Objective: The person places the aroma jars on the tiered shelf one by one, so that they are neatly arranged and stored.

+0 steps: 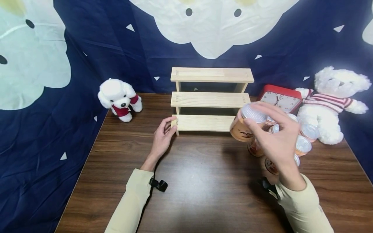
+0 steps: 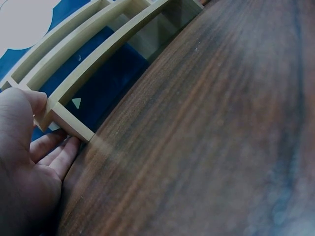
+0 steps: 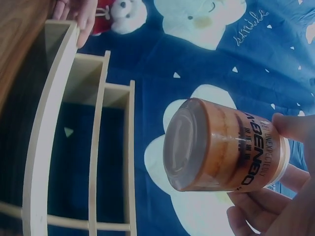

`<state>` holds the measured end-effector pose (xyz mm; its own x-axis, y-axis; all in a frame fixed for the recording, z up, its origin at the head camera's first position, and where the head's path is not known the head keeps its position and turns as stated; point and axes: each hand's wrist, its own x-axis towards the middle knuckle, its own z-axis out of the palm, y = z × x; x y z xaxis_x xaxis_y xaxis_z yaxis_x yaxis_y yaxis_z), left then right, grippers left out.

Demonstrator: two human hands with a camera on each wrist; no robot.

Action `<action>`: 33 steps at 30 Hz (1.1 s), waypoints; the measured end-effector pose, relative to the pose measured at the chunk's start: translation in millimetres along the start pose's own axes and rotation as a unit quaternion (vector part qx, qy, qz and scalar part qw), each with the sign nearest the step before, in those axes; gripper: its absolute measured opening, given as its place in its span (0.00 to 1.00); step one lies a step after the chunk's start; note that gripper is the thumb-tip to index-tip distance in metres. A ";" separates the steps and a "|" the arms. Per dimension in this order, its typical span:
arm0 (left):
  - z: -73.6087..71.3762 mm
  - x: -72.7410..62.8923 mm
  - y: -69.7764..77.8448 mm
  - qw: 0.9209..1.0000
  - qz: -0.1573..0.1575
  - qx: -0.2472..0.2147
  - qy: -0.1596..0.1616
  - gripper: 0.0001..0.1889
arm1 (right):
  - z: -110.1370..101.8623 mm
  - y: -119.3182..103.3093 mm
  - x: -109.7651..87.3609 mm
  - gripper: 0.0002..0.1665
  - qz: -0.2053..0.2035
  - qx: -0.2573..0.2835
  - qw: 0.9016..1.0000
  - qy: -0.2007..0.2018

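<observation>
A three-tier pale wooden display shelf (image 1: 209,99) stands at the back of the table. At the left end of its lowest tier, my left hand (image 1: 163,137) grips the corner, thumb on top and fingers at the side panel. My right hand (image 1: 281,139) holds a clear jar (image 1: 242,127) with orange-brown contents and dark lettering, its fingers round the lid end. Raised above the table, the jar tilts in front of the shelf's right end. In the right wrist view the base of the jar (image 3: 236,147) points toward the shelf.
Several similar lidded jars (image 1: 303,144) stand grouped on the right, partly hidden behind my right hand. Behind them are a red alarm clock (image 1: 282,98) and a white teddy bear (image 1: 329,103) in a striped top. A white plush dog (image 1: 116,94) sits at the back left.
</observation>
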<state>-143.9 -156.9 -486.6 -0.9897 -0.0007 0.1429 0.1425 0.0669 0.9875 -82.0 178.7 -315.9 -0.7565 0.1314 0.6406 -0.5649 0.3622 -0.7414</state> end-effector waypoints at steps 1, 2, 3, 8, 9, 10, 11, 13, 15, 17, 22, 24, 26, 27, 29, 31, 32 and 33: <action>0.2 0.1 -0.1 1.000 0.000 0.000 0.000 0.21 | 3.8 -0.4 1.0 0.23 0.001 0.002 1.000 -0.002; 0.3 0.3 -0.2 1.000 0.001 0.000 0.000 0.21 | 7.5 -0.7 2.0 0.23 0.001 0.005 1.000 -0.005; 0.3 0.5 -0.4 1.000 0.001 0.000 0.000 0.21 | 11.1 -0.8 3.3 0.23 0.000 0.010 1.000 -0.010; -0.3 -0.7 0.1 1.000 0.004 0.004 0.002 0.21 | 28.9 0.9 11.3 0.22 -0.015 0.032 0.999 -0.027; -0.4 -1.0 0.1 1.000 0.004 0.005 0.003 0.21 | 32.3 1.6 13.0 0.22 -0.018 0.039 0.999 -0.029; -0.4 -1.2 0.3 1.000 0.004 0.005 0.002 0.21 | 35.8 2.3 14.8 0.22 -0.018 0.046 0.998 -0.030; -0.6 -1.1 0.0 1.000 0.004 0.004 0.002 0.21 | 39.3 2.8 16.6 0.22 -0.018 0.049 0.998 -0.029; -0.7 -0.9 -0.3 1.000 0.003 0.003 0.001 0.21 | 45.1 4.1 19.9 0.22 -0.018 0.047 0.998 -0.030; -0.5 -0.7 -0.1 1.000 0.003 0.004 0.000 0.21 | 49.8 4.9 22.9 0.21 -0.016 0.036 0.999 -0.034; -0.3 -0.5 0.1 1.000 0.004 0.005 0.000 0.21 | 54.5 6.3 26.1 0.21 -0.014 0.014 0.999 -0.033; 0.2 0.1 0.8 1.000 0.003 0.003 -0.001 0.21 | 67.3 10.8 35.2 0.20 -0.011 0.004 0.999 -0.030; 0.1 0.3 0.8 1.000 0.002 0.000 -0.001 0.21 | 72.7 12.2 39.5 0.20 -0.010 0.004 1.000 -0.029; 0.1 0.4 0.8 1.000 0.002 -0.002 -0.001 0.21 | 77.9 13.3 44.0 0.20 -0.008 0.006 1.000 -0.028; 0.2 0.3 0.9 1.000 0.001 -0.002 0.000 0.21 | 80.4 13.8 46.2 0.19 -0.008 0.008 1.000 -0.028; 0.3 0.1 1.3 1.000 -0.001 -0.001 0.000 0.21 | 86.0 14.6 50.9 0.19 -0.006 0.009 1.000 -0.024; 0.7 -0.1 1.3 1.000 -0.003 -0.002 0.002 0.21 | 91.2 15.8 55.3 0.18 -0.009 0.009 1.000 -0.024; 0.8 0.0 0.8 1.000 -0.004 0.000 0.003 0.21 | 93.9 16.6 57.4 0.18 -0.012 0.007 1.000 -0.025; 0.9 -0.1 0.2 1.000 -0.004 0.001 0.003 0.21 | 96.4 17.3 59.4 0.18 -0.017 0.005 1.000 -0.025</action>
<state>-143.8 -156.0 -486.5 -0.9908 -0.0067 0.1351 0.1344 0.0692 0.9885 -168.5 103.8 -309.9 -0.7522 0.0727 0.6550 -0.5940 0.3556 -0.7216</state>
